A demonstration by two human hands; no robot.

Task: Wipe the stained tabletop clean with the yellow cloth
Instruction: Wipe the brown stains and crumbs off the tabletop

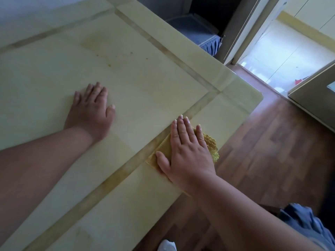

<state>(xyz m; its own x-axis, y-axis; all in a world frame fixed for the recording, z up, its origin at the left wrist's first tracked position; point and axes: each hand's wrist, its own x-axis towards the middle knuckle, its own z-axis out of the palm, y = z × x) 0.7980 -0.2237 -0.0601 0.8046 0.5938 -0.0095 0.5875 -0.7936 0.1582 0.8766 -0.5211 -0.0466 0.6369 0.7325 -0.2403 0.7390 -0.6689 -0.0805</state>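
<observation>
Head view, looking down over a pale yellow-green counter (145, 91) with darker inlaid bands running parallel to its edges.

Right hand (188, 153): flat, fingers straight and together, palm pressing down on the yellow cloth (211, 145). Nothing gripped; the hand lies released on top of the fabric. Thumb spread to the left, its tip on the cloth's near corner.

Cloth: lies at the counter's right-hand edge, partly over one inlaid band. Its scalloped border sticks out past the little finger and overhangs the counter edge slightly. Most of it is hidden under the hand.

Left hand (92, 111): flat on bare counter, well apart from the cloth, fingers straight and relaxed, holding nothing. Forearm runs off the frame's left side.

Stains (101, 46): a brownish-yellow smear with scattered small specks, on the far part of the counter, well beyond both hands. Some yellow-brown discolouring also along the band near the cloth.

Surroundings: wood floor (262, 151) to the right of the counter; a blue-cushioned chair (197, 31) past the far edge; a bright doorway with pale tiles at upper right. Blue fabric (304, 220) at lower right, near the right arm.
</observation>
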